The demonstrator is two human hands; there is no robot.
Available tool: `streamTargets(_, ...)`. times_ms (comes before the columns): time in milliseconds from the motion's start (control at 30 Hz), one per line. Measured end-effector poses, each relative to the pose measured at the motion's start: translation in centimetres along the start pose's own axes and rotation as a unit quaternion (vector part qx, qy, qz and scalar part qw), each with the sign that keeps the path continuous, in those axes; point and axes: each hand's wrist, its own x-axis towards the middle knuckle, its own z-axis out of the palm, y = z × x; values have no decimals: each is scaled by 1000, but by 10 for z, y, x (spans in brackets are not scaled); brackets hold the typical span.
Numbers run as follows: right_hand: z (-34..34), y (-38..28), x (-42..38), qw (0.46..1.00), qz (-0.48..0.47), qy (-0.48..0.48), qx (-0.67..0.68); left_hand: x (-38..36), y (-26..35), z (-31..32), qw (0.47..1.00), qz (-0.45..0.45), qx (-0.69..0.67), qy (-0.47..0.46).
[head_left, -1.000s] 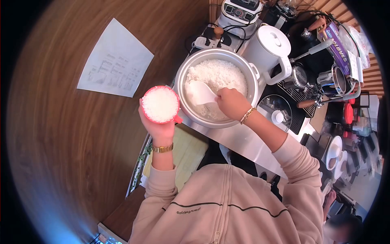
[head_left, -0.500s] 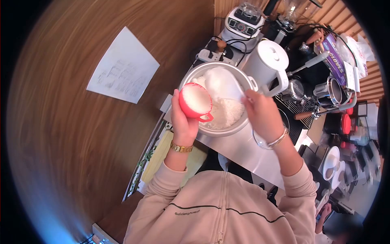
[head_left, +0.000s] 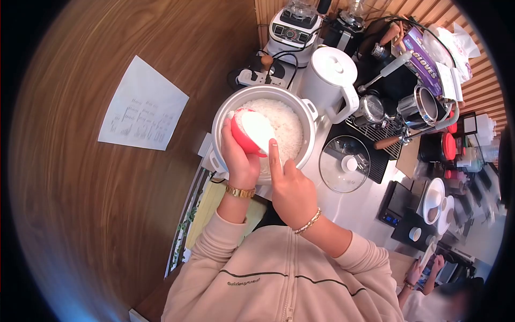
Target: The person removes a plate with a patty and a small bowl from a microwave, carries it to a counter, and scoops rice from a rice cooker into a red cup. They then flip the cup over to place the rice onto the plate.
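My left hand [head_left: 240,161] holds a red cup [head_left: 244,140] tilted over a white pot [head_left: 218,129] of white rice [head_left: 282,121]. A white scoop or paddle [head_left: 257,127] lies across the cup's mouth and hides most of what is inside. My right hand [head_left: 294,196] grips the scoop's handle end, its index finger stretched along it and the other fingers curled. Both hands are at the near side of the pot.
A glass lid [head_left: 345,163] lies right of the pot. Behind stand a white kettle [head_left: 333,70], a blender [head_left: 292,35] and a power strip [head_left: 260,79]. Coffee equipment [head_left: 418,110] is at the right. Another person's hands [head_left: 424,271] show at lower right; a paper [head_left: 144,107] is on the left.
My right hand has moved left and nearer, bringing the scoop from the rice onto the red cup. The cup is more tilted. The view has shifted, showing the whole lid.
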Motion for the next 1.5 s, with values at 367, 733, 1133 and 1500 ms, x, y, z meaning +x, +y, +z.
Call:
streamTargets(367,-36,41,7,993,47,21,104,9,22,-13,996,-62,-15,-60)
streamTargets(733,-39,50,60,921,114,-259,268,5,45,-21,962,-210,30,-171)
streamTargets(1133,-7,62,87,889,121,-349,270,13,53,-31,972,-195,51,-124)
streamTargets(1500,-25,96,89,687,276,-359,569,22,87,-33,960,-217,69,-161)
